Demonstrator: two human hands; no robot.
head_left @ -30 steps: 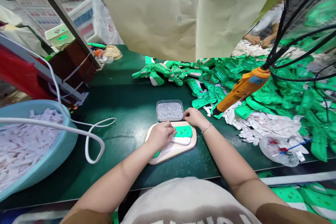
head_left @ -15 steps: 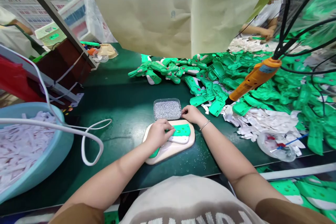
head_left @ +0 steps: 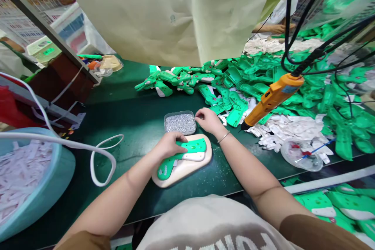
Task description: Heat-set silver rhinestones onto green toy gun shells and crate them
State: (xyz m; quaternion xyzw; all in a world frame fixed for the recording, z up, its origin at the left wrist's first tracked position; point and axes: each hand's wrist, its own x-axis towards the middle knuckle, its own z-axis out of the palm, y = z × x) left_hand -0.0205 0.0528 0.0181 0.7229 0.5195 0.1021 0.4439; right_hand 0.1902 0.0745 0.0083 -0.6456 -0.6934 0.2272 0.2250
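On a dark green bench (head_left: pixel 129 93), the left hand (head_left: pixel 170 144) is rested on a green-and-white, gun-shaped casing (head_left: pixel 193 147); whether it is gripped cannot be told. The casing is laid on a cream board (head_left: pixel 187 170), handle pointed lower left, long axis slanted up rightward. The right hand (head_left: pixel 208 120) is held beside a clear tray (head_left: pixel 165 123), its closure undeterminable.

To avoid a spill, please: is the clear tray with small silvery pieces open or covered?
Open: the clear tray has nothing visible over it, and its silvery pieces lie exposed inside.
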